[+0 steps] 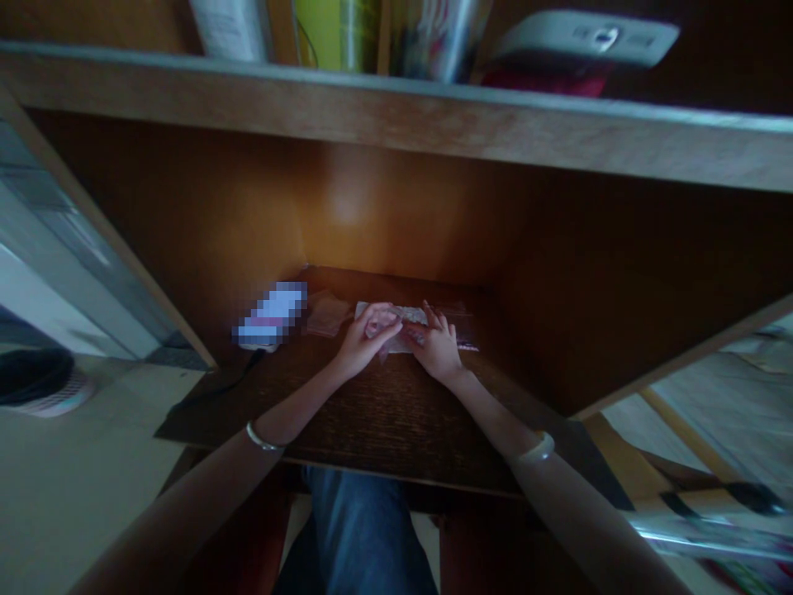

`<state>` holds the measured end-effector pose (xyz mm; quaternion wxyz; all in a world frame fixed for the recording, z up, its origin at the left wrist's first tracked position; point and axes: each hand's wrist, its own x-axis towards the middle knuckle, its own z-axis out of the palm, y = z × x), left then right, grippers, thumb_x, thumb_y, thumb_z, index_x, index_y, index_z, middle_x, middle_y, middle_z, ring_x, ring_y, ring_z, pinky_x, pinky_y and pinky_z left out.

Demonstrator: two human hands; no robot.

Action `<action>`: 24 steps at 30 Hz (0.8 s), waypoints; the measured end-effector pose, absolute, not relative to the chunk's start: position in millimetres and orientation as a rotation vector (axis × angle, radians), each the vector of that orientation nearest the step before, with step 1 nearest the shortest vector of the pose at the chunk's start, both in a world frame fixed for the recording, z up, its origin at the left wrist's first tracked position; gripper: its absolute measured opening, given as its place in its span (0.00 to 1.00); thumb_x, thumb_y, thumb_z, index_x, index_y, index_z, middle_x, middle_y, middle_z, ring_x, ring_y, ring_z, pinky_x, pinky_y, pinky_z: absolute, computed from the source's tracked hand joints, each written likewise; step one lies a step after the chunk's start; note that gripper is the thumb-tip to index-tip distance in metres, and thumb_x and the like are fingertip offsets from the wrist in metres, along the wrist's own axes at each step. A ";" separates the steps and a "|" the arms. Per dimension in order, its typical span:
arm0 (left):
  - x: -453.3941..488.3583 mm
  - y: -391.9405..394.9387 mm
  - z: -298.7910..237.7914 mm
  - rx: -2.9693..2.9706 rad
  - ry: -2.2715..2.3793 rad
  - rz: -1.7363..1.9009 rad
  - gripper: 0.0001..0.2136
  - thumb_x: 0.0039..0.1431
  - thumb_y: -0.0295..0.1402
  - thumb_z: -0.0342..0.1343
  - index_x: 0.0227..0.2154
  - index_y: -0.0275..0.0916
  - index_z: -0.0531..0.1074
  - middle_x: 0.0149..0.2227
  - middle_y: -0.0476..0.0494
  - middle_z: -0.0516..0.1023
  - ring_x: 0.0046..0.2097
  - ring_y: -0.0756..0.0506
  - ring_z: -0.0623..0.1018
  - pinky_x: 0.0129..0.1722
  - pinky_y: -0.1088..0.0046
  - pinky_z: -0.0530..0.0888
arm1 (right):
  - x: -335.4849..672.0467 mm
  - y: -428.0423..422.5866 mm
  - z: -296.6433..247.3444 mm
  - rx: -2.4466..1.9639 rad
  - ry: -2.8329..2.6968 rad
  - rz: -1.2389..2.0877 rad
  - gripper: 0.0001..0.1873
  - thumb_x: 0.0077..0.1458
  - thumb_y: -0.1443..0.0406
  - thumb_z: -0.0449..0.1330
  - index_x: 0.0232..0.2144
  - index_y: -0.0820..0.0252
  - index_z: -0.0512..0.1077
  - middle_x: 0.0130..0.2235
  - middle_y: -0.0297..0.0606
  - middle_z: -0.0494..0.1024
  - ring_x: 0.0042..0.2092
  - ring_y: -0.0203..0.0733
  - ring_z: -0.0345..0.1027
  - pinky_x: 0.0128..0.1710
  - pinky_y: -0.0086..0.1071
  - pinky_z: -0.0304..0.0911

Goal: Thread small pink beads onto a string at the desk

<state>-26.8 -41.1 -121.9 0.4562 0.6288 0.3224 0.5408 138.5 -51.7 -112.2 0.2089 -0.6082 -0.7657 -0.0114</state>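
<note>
Your dark wood-grain desk [384, 413] sits beneath a light wooden shelf [396, 107]. On it, one flat clear plastic packet [412, 314] with silvery contents lies with its long axis running left to right. Just left of that packet is one smaller clear plastic bag [328, 316]; farther left is one pixelated, phone-shaped object [271, 314], its details unreadable, with a black cable [241, 376]. Your left hand [365, 343] is curled, its fingers gripping the packet's near edge. Your right hand [439, 351] has its fingers spread on the packet, but you cannot tell whether it grasps. The hands hide the packet's middle.
</note>
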 end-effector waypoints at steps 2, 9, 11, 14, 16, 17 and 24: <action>-26.7 -41.3 -121.7 1.509 0.792 1.329 0.18 0.54 0.39 0.59 0.45 0.41 0.66 0.43 0.42 0.75 0.32 0.49 0.76 0.18 0.80 0.70 | 138.2 -51.1 -113.1 -1.703 -2.113 -0.028 0.18 0.59 0.60 0.53 0.51 0.46 0.71 0.65 0.41 0.54 0.63 0.60 0.48 0.53 0.57 0.55; -26.8 -44.3 -117.2 1.556 0.821 1.372 0.16 0.54 0.37 0.60 0.45 0.40 0.67 0.43 0.42 0.76 0.37 0.48 0.77 0.25 0.78 0.73 | 141.2 -47.3 -116.9 -1.638 -2.157 -0.074 0.11 0.57 0.63 0.57 0.40 0.46 0.77 0.62 0.37 0.60 0.61 0.57 0.52 0.53 0.54 0.55; -26.8 -44.9 -116.4 1.568 0.827 1.373 0.16 0.54 0.36 0.59 0.44 0.40 0.67 0.42 0.43 0.76 0.39 0.47 0.77 0.27 0.77 0.73 | 142.3 -46.3 -117.0 -1.639 -2.120 -0.112 0.08 0.55 0.62 0.59 0.35 0.47 0.79 0.61 0.38 0.63 0.59 0.57 0.56 0.51 0.52 0.57; -26.6 -45.3 -116.3 1.565 0.828 1.371 0.16 0.54 0.36 0.60 0.45 0.41 0.67 0.42 0.43 0.76 0.39 0.47 0.77 0.28 0.77 0.74 | 143.1 -44.9 -118.3 -1.678 -2.073 -0.137 0.08 0.54 0.60 0.60 0.36 0.48 0.78 0.59 0.41 0.66 0.55 0.56 0.60 0.49 0.50 0.59; -26.5 -45.4 -116.6 1.562 0.829 1.365 0.16 0.53 0.36 0.60 0.45 0.41 0.67 0.43 0.43 0.75 0.38 0.47 0.77 0.26 0.77 0.73 | 143.1 -44.4 -119.3 -1.700 -2.069 -0.150 0.09 0.55 0.60 0.60 0.38 0.48 0.78 0.58 0.42 0.66 0.55 0.56 0.61 0.49 0.50 0.59; -26.5 -45.4 -116.8 1.562 0.829 1.360 0.17 0.53 0.37 0.60 0.45 0.41 0.67 0.43 0.43 0.75 0.38 0.47 0.77 0.26 0.77 0.73 | 143.2 -44.3 -119.6 -1.707 -2.072 -0.155 0.09 0.55 0.60 0.59 0.38 0.49 0.78 0.58 0.42 0.66 0.55 0.56 0.61 0.48 0.49 0.59; -27.2 -44.2 -118.9 1.629 0.835 1.354 0.16 0.54 0.37 0.60 0.45 0.41 0.67 0.42 0.42 0.75 0.40 0.46 0.77 0.32 0.73 0.74 | 143.9 -42.1 -122.1 -1.669 -2.035 -0.150 0.07 0.54 0.63 0.59 0.33 0.50 0.79 0.52 0.42 0.72 0.51 0.54 0.63 0.46 0.48 0.60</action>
